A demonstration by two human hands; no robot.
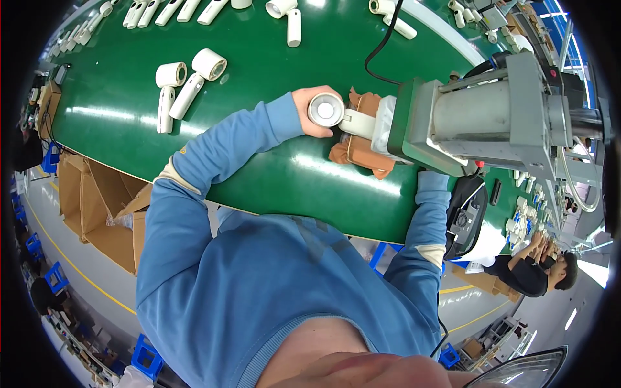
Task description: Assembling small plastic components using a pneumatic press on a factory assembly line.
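My left hand [309, 111] is wrapped round the cylindrical head of a white handheld device [326, 110], shaped like a small hair dryer or fan. The device's handle points right, resting between pads wrapped in brown material [369, 154] with bands round them. The handle's far end goes in at a whitish translucent block [384, 124] beside the grey and green press [446, 123]. My right forearm [432, 194] reaches forward along the near side of the press. The press hides my right hand.
Two similar white devices [208, 64] lie on the green table [272, 187] at left, with several more along its far side. A black cable [375, 71] hangs to the press. A black control box [467, 216] stands right of my forearm; cardboard boxes [97, 200] are at lower left. Another person [533, 271] works at far right.
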